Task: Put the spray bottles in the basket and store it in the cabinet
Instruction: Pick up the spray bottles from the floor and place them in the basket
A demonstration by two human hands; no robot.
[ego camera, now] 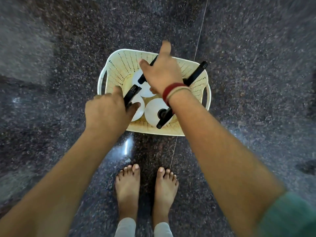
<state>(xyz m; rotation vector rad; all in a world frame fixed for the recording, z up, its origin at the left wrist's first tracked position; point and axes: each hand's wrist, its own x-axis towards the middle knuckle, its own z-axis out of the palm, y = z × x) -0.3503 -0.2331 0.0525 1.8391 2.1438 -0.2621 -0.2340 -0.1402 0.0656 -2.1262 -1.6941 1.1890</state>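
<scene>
The spray bottles stand upright inside the basket [119, 65], which sits on the dark speckled floor [59, 48] just ahead of the person's bare feet [127, 189]. I count four black spray heads: one at the near left [132, 94], one at the near right [164, 118], one at the far middle [142, 79] and one at the far right [198, 72] that pokes over the rim. Only three white bottle bodies show; the fourth is hidden under the right arm. The heads all slant roughly from near left to far right.

The left hand [107, 112] is nearer its bottle, curled around the near-left spray head from the near side and, as far as I can judge, gripping it. The right hand [162, 72] hangs above the far middle head with fingers spread and nothing in it. A red and cream bangle [172, 92] circles that wrist.

With the bottles in, the coming move is likely a lift by the two side handles, which lie to the left and right of both hands. No cabinet is in view
</scene>
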